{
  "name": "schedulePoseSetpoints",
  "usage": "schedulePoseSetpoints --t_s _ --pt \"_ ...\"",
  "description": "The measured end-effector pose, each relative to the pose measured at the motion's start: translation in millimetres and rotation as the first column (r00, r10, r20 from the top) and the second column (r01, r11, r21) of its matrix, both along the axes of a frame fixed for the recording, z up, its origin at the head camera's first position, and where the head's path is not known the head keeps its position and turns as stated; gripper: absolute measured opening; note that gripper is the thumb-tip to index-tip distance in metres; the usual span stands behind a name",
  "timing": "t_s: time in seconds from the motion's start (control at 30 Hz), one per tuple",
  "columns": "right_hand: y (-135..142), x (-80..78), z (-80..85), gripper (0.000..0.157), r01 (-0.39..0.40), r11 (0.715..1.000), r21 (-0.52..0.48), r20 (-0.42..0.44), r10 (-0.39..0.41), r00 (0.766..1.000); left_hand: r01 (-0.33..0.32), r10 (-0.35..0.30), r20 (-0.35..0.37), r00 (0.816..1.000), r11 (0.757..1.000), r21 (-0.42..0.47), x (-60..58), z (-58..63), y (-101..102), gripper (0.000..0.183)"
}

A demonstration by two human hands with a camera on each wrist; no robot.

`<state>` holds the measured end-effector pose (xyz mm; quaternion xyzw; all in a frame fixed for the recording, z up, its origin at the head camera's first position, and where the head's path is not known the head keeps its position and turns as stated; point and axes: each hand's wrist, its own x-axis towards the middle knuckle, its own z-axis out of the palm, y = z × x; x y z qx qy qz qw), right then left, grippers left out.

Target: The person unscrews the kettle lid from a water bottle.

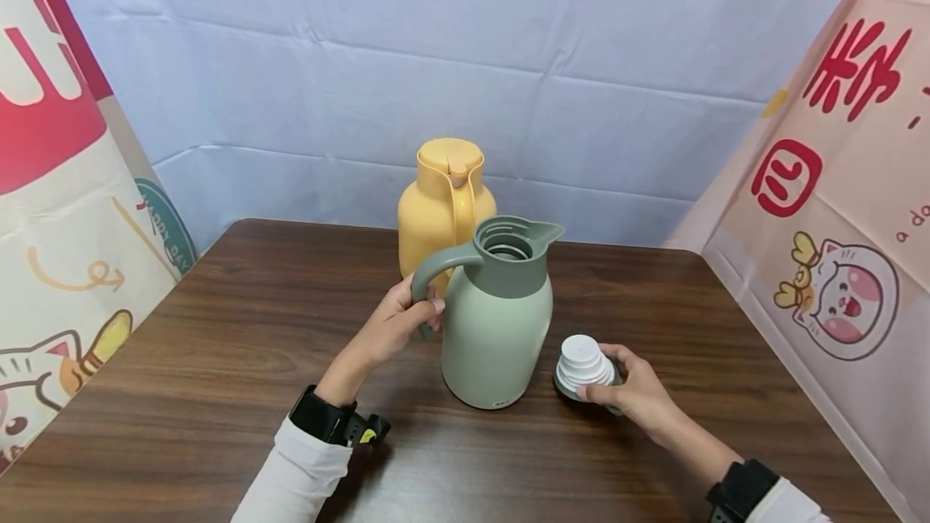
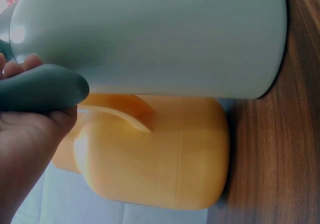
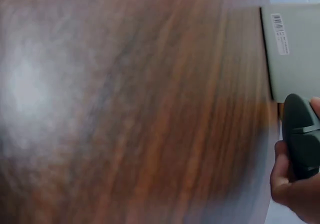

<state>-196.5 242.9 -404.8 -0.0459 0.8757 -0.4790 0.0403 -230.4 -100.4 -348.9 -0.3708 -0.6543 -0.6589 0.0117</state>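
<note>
A pale green thermos jug (image 1: 497, 337) with a darker green collar and spout stands on the brown table, its mouth uncovered and its ringed neck showing. My left hand (image 1: 400, 317) grips the jug's dark green handle (image 2: 45, 89), fingers curled round it. To the right of the jug, my right hand (image 1: 639, 390) pinches the jug's lid (image 1: 581, 361) by its edge. White stepped stopper side faces up on this lid, and its dark green top (image 3: 300, 129) faces down, close over the table.
Behind the green jug stands a yellow thermos jug (image 1: 443, 208) with its lid on and its handle toward me, partly hidden. A pale blue cloth (image 1: 363, 87) hangs behind the table (image 1: 276, 329). Printed sheets (image 1: 835, 265) flank both sides.
</note>
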Motion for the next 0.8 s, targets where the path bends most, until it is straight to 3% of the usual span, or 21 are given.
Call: schedulePoseSetpoints --t_s 0.47,0.67,0.8 --pt "-6.9 -1.5 -7.7 0.068 -0.038 0.993 0.113 -0.008 0.039 0.999 -0.003 0.003 -0.006 1.0 1.0 -0.009 0.9 0.4 -1.4 0.015" --pt "-10.6 -2.6 -7.1 0.069 -0.054 0.98 0.192 -0.022 0.059 0.998 0.013 -0.014 -0.034 0.999 1.0 -0.02 0.4 0.3 -2.3 0.013" --pt "-11.4 -2.6 -6.9 0.071 -0.082 0.978 0.194 -0.016 0.087 0.996 0.015 -0.016 -0.055 0.998 1.0 -0.018 0.2 -0.1 -0.9 0.016"
